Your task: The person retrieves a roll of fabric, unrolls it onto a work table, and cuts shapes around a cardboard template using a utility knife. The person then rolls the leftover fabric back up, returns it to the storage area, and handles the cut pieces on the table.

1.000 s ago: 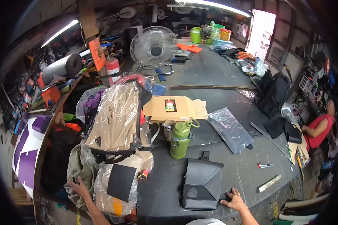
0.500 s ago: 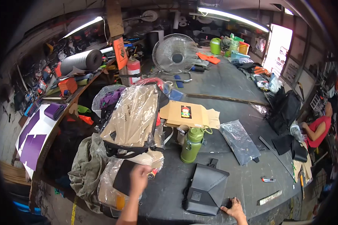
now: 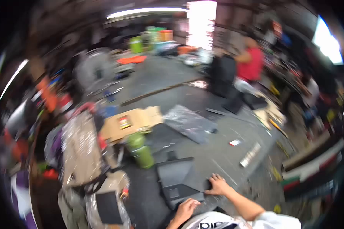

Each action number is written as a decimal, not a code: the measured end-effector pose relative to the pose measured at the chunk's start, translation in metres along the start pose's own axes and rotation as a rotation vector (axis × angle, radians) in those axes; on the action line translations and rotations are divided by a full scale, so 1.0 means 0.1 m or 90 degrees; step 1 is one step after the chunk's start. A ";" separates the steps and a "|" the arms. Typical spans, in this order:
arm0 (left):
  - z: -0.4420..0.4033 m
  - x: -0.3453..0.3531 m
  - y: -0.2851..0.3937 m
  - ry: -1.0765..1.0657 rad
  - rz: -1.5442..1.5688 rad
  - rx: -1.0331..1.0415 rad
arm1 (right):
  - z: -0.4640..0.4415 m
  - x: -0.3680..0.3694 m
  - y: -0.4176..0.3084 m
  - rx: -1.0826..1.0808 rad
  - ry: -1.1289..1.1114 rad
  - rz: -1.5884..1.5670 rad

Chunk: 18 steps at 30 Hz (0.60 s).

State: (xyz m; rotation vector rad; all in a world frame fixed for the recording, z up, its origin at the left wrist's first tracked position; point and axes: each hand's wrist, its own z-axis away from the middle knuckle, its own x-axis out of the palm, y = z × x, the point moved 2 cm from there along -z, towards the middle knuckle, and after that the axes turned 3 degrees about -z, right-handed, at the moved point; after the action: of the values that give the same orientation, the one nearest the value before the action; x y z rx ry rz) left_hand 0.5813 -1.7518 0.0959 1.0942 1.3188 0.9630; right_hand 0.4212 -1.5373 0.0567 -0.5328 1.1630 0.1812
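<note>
A black bag (image 3: 179, 176) with a folded flap lies on the dark work table (image 3: 221, 156). My right hand (image 3: 218, 184) rests on the table just right of the bag, fingers apart and nothing held. Near the bag's lower edge is my left hand (image 3: 188, 207); its fingers are blurred, and whether they grip anything cannot be made out. A green bottle (image 3: 140, 150) stands behind the bag to the left. Further left, a black square piece (image 3: 108, 207) lies on a plastic-wrapped package.
Brown cardboard (image 3: 132, 124), a clear plastic bag (image 3: 189, 124), a cutter (image 3: 235, 142) and a pale bar (image 3: 250, 154) lie on the table. A plastic-covered pack (image 3: 80, 147) is at left. A person in red (image 3: 252, 63) is beyond a black backpack (image 3: 221, 74).
The view has swung right and blurred. My left hand moved from the fabric at left, past the black square piece, to the bag's lower edge. My right hand stays beside the bag.
</note>
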 end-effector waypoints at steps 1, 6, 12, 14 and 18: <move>0.02 0.02 0.03 -0.074 -0.001 0.014 | 0.04 -0.03 -0.05 -0.007 -0.006 0.014; -0.09 -0.07 -0.03 0.061 -0.020 -0.024 | 0.10 -0.06 -0.15 0.022 0.001 -0.015; -0.46 0.11 0.16 0.097 -0.039 -0.010 | 0.15 -0.16 -0.01 -0.001 -0.010 -0.085; -0.59 0.25 0.27 0.143 -0.029 0.016 | 0.13 -0.20 0.10 -0.055 0.024 -0.079; -0.78 0.54 0.19 0.066 -0.044 -0.075 | -0.07 -0.23 0.45 -0.109 0.070 -0.440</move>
State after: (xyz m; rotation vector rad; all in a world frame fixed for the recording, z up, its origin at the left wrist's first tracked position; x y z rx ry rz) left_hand 0.5077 -1.6901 0.1054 0.9137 1.3563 1.0442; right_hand 0.3884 -1.4988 0.0618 -1.0745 1.0129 -0.3504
